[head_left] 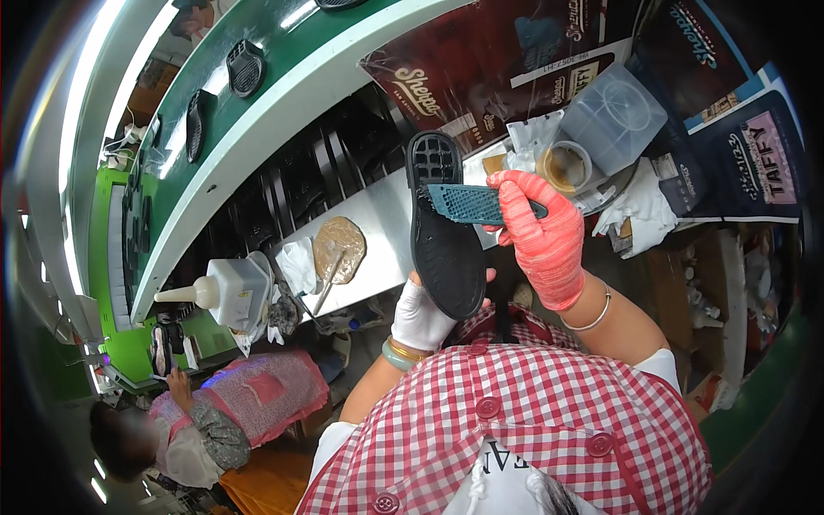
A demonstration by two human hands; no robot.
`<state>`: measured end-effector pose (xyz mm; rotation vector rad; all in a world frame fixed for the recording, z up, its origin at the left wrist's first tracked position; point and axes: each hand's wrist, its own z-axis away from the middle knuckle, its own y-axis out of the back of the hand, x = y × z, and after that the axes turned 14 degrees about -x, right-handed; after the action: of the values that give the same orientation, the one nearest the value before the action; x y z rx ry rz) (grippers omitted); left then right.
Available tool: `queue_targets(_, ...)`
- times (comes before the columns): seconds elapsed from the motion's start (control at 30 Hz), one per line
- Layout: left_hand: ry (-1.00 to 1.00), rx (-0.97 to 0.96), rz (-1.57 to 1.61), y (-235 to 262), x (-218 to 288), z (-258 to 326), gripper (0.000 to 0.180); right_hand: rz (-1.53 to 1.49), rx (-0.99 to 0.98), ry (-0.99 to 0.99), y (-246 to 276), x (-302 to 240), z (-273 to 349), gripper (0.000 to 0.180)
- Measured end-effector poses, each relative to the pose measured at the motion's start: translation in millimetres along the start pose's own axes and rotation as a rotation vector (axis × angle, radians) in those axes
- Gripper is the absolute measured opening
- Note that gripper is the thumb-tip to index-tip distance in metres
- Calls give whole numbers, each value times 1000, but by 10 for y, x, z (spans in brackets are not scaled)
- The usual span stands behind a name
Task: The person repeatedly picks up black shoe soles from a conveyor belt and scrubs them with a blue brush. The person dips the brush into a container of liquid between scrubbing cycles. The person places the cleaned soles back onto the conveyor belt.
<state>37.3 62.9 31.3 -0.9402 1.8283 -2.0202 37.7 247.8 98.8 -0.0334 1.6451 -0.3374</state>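
A black shoe sole (448, 262) stands up in front of me, its inner face toward me and a grid of hollows at its heel end. My left hand (419, 316), in a white glove, grips its lower end; some of the fingers are hidden behind it. My right hand (541, 240), in a coral-pink glove, is closed around the dark handle of a flat brush (463, 204) with a blue-green, textured head. That head lies across the upper part of the sole, just below the grid, and appears to touch it.
A small pot (565, 166) of yellowish stuff and a translucent plastic container (614, 118) stand right. A white spouted bottle (225, 296) and a tan round pad (339, 251) with a stick are left. Soles (246, 69) lie on a green belt beyond; a co-worker (223, 421) sits left.
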Motion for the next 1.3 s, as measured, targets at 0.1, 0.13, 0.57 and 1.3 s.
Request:
queue_targets(0.1,19,6,-20,17,6,9,74,5,9,15,20,-33,-48,21)
queue_targets(0.13,25,12,-27,8,0,15,75,5,10,20,29,-41,-67,22)
queue_targets(0.57,0,36,-41,37,42,-63,77,-100,-108,-222,-25,-41,84,20)
queue_targets(1.3,98,266,-302,104,65,35,54,108,-553,-457,25,-156,158,22)
